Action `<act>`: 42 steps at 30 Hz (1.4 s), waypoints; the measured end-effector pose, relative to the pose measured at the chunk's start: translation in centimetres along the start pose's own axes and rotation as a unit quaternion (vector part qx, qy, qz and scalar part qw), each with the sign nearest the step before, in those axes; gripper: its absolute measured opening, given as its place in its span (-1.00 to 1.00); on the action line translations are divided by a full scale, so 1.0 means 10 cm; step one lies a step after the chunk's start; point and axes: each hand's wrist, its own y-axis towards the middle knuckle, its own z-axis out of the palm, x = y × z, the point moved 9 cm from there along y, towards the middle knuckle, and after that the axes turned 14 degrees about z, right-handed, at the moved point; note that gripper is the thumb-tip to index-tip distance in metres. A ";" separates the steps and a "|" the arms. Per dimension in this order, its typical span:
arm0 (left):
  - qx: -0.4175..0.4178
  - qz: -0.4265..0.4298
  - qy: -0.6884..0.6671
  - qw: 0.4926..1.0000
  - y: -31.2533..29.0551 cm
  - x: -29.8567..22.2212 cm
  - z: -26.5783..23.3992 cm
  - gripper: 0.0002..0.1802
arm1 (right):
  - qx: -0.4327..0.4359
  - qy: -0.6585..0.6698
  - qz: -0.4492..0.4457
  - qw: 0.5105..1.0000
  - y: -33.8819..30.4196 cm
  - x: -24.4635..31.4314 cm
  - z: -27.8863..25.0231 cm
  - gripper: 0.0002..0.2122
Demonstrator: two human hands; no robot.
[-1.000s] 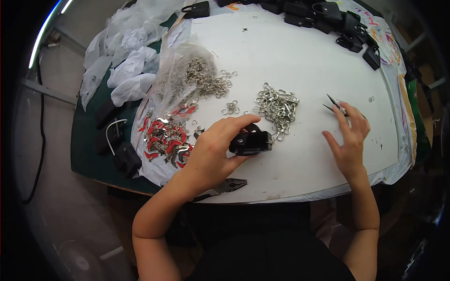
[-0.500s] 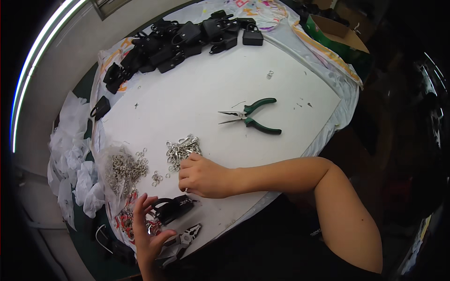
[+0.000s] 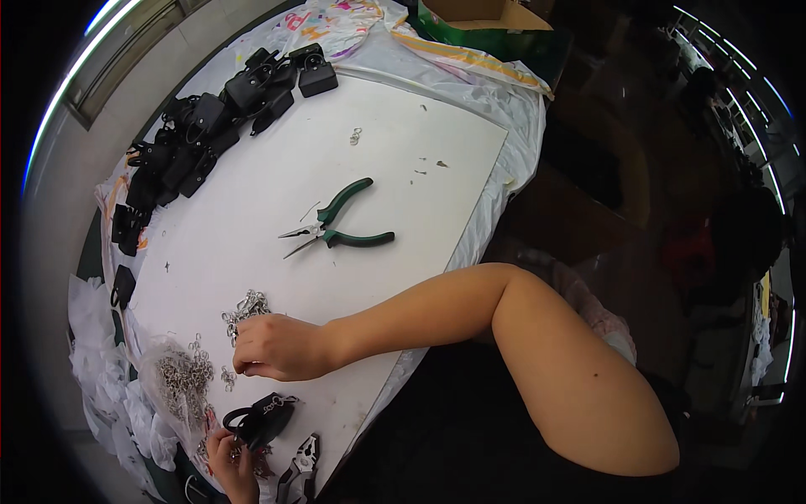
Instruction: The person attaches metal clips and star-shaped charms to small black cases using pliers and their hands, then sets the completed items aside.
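Note:
My right hand (image 3: pixel 281 346) is closed, knuckles up, at the near edge of a pile of silver metal clasps (image 3: pixel 249 304). Its fingertips are turned under, so anything pinched there is hidden. At the lower left, my left hand (image 3: pixel 228 464) has its fingers bent against the lower left edge of a miniature black handbag (image 3: pixel 267 422), apparently gripping it. A short silver chain (image 3: pixel 277 401) lies at the bag's upper side. Red-and-silver pieces (image 3: pixel 262 464) lie partly hidden around my left hand. Combination pliers (image 3: pixel 304 460) rest just right of the bag.
Green-handled needle-nose pliers (image 3: pixel 336 227) lie spread on the white board (image 3: pixel 403 277). A clear bag of small metal rings (image 3: pixel 183 374) spills at the left, beside crumpled plastic (image 3: pixel 105 378). Several black mini bags (image 3: pixel 201 118) are heaped at the far left; a green carton (image 3: pixel 483 34) stands beyond.
The whole view has swung right, so the table sits further left. My left hand, spread beside the handbag before, now has bent fingers at its edge. My right hand remains by the clasps.

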 end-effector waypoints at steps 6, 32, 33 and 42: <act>-0.158 -0.155 -0.380 0.898 0.04 0.12 -0.40 -0.93 | 0.069 0.099 0.053 0.991 0.18 0.07 0.07 -0.91; -0.191 -0.096 -0.662 0.719 0.58 -0.12 0.00 -0.85 | 0.289 0.104 0.304 0.902 0.62 0.15 0.63 -0.90; -0.192 -0.097 -0.664 0.716 0.57 -0.11 -0.01 -0.85 | 0.291 0.102 0.307 0.900 0.63 0.15 0.64 -0.90; -0.254 -0.031 -0.634 0.730 0.61 -0.11 -0.04 -0.89 | 0.230 0.281 0.281 0.888 0.62 0.19 0.70 -0.91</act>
